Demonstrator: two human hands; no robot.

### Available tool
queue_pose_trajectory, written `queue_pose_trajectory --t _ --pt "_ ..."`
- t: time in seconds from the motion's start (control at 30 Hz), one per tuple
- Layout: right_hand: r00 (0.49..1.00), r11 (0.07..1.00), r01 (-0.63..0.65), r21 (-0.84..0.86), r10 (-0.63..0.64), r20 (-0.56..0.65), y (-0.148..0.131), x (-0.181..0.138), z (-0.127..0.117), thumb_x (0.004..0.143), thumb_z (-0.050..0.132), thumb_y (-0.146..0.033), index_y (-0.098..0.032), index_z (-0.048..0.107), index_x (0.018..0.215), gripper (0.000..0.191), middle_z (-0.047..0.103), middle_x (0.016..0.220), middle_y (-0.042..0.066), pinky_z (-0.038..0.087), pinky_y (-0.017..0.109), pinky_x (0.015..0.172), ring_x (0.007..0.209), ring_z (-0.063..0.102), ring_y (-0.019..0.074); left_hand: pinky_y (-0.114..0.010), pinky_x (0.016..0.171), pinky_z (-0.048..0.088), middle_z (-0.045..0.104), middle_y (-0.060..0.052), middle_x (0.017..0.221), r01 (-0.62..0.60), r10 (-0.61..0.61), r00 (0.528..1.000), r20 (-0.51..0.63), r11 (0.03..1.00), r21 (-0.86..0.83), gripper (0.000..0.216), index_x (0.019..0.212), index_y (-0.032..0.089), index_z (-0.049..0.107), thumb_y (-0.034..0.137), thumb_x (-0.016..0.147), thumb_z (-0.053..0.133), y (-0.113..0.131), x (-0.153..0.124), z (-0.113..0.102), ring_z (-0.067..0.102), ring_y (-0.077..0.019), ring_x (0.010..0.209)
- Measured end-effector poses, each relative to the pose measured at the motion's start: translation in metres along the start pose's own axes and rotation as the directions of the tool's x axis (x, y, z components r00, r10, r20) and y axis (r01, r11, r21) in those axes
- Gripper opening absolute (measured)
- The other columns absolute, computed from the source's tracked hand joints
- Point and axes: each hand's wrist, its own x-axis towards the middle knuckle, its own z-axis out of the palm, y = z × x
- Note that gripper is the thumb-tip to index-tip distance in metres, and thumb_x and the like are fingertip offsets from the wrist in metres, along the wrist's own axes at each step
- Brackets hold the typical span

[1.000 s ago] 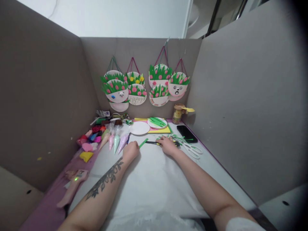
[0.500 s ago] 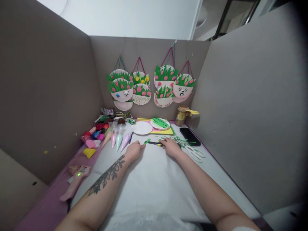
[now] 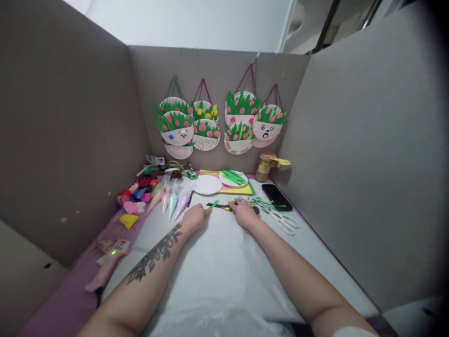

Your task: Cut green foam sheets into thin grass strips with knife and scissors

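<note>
My left hand (image 3: pixel 197 218) pinches a narrow green paper strip (image 3: pixel 213 205), which sticks out past the fingertips to the right. Across the white table cover lie black-and-yellow scissors (image 3: pixel 224 208), their dark blades pointing left, close behind the strip. My right hand (image 3: pixel 243 213) is closed over the middle of the scissors, and a black handle part shows beyond it on the right. How its fingers sit on the scissors is partly hidden. Green paper offcuts (image 3: pixel 261 202) and white-handled scissors (image 3: pixel 285 222) lie just right of that hand.
Behind the hands are a white paper plate (image 3: pixel 206 185) and another plate (image 3: pixel 243 183) bearing green strips. A phone (image 3: pixel 277 197) and a jar (image 3: pixel 264 167) stand right; piping bags (image 3: pixel 172 206), clay pieces and a pink glue gun (image 3: pixel 109 267) lie left. Decorated plates hang behind.
My right hand has shifted slightly left along the scissors, uncovering more of the black handle. The left hand keeps the green strip in nearly the same place. The view has tilted slightly.
</note>
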Motion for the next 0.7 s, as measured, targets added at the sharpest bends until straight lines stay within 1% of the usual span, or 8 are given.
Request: queue_pose_trajectory --t 0.1,0.27,0.5,0.7 --pt "1.0 1.0 0.003 0.002 -0.003 -0.007 -0.002 0.001 0.0 0.09 0.041 -0.017 -0.025 0.052 0.132 0.044 0.054 0.121 0.014 0.031 0.037 0.089 0.111 0.045 0.0279 -0.031 0.08 0.042 0.056 -0.009 0.1 0.003 -0.003 1.0 -0.011 1.0 -0.005 0.045 0.132 0.036 0.052 0.027 0.095 0.03 0.001 -0.001 0.0 0.058 -0.0225 0.095" --pt "1.0 1.0 0.012 0.022 -0.012 0.013 -0.001 -0.001 0.001 0.089 0.043 -0.018 -0.025 0.052 0.132 0.044 0.053 0.122 0.014 0.031 0.036 0.09 0.113 0.044 0.0273 -0.03 0.079 0.043 0.055 -0.009 0.099 0.033 -0.032 0.999 -0.01 0.999 0.022 0.048 0.134 0.036 0.051 0.022 0.093 0.032 0.003 0.0 0.002 0.058 -0.023 0.097" --pt "1.0 0.999 0.026 0.023 -0.026 0.005 0.007 -0.01 -0.002 0.088 0.045 -0.017 -0.025 0.054 0.13 0.044 0.055 0.121 0.013 0.031 0.036 0.088 0.111 0.046 0.0276 -0.031 0.078 0.043 0.055 -0.009 0.097 0.044 -0.043 0.999 -0.021 0.999 0.027 0.046 0.134 0.039 0.05 0.027 0.096 0.028 0.005 -0.002 0.002 0.059 -0.0228 0.095" --pt "0.999 0.999 0.03 0.029 -0.03 0.011 0.011 -0.018 -0.004 0.088 0.046 -0.017 -0.024 0.055 0.13 0.043 0.057 0.116 0.012 0.03 0.035 0.089 0.11 0.046 0.0264 -0.03 0.077 0.043 0.056 -0.009 0.096 0.046 -0.046 0.999 -0.026 0.999 0.023 0.045 0.133 0.035 0.053 0.03 0.096 0.029 0.007 -0.003 0.0 0.059 -0.022 0.093"
